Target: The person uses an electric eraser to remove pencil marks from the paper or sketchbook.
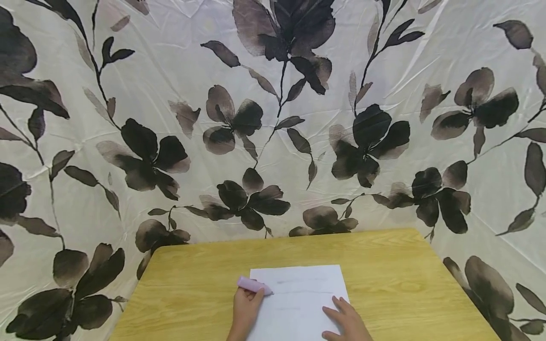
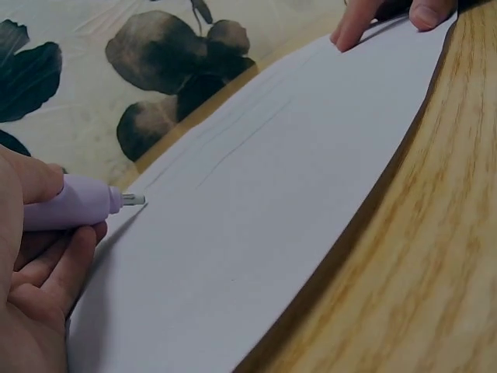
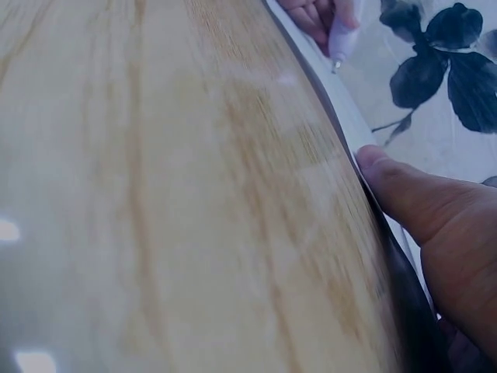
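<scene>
Sideways, lilac pen (image 1: pixel 254 285), tip toward paper (image 1: pixel 298 303)

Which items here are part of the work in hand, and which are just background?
In use:
- left hand grips the lilac pen-shaped tool, tip at the sheet's left edge
- right hand rests flat on the white sheet, which bears faint pencil lines

Background:
- wooden table
- floral cloth backdrop

no readable text; paper sheet (image 1: pixel 298 298) bears only faint lines.
</scene>
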Action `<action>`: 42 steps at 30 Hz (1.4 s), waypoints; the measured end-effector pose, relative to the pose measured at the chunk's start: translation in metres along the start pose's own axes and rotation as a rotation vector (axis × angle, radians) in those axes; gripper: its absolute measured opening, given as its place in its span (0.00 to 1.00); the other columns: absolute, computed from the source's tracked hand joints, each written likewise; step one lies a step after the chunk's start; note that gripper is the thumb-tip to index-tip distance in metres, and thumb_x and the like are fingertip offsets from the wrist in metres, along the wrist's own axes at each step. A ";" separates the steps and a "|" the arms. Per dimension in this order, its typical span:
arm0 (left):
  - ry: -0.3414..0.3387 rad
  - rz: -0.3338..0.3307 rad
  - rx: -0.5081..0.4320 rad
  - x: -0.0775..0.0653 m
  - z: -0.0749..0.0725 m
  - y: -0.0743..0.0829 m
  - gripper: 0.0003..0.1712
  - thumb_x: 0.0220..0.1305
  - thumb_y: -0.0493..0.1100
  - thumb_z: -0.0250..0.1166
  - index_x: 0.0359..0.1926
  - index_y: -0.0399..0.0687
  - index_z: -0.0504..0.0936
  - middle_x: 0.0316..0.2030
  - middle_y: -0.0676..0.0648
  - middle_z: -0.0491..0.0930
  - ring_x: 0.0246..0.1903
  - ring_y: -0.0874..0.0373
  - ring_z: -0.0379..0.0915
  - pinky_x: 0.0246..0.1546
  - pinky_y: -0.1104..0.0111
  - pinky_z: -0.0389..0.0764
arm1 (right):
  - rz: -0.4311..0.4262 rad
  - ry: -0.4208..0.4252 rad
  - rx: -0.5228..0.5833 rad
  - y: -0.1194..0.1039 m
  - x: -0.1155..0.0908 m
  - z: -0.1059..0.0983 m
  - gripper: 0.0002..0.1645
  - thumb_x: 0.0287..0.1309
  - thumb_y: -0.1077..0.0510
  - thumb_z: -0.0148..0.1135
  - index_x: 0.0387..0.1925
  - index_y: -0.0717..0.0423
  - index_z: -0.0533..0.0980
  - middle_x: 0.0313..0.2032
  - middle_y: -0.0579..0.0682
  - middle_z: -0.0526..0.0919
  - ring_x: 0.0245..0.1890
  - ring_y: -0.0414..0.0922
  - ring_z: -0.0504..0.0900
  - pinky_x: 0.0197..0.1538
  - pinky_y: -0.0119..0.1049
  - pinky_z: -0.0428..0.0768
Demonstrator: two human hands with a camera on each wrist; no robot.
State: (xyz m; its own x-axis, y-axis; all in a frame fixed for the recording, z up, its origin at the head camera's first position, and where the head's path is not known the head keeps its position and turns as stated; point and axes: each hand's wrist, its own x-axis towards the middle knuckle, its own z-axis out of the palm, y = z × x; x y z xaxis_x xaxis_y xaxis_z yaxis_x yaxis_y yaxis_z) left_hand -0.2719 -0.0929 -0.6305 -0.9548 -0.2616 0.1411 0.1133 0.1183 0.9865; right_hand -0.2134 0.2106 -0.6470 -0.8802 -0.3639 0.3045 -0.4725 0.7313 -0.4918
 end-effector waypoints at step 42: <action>0.034 0.048 0.141 -0.006 0.017 0.006 0.18 0.53 0.24 0.68 0.45 0.25 0.73 0.35 0.35 0.81 0.37 0.45 0.81 0.39 0.61 0.83 | 0.030 -0.006 -0.018 0.000 -0.004 0.003 0.38 0.50 0.32 0.66 0.54 0.53 0.79 0.59 0.65 0.73 0.59 0.69 0.68 0.52 0.67 0.70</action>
State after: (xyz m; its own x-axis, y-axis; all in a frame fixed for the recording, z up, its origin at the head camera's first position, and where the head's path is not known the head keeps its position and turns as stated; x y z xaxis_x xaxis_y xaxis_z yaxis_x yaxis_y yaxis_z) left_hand -0.2699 -0.0748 -0.6269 -0.9393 -0.2841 0.1925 0.1164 0.2639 0.9575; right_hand -0.2099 0.2100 -0.6505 -0.8942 -0.3451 0.2852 -0.4452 0.7522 -0.4858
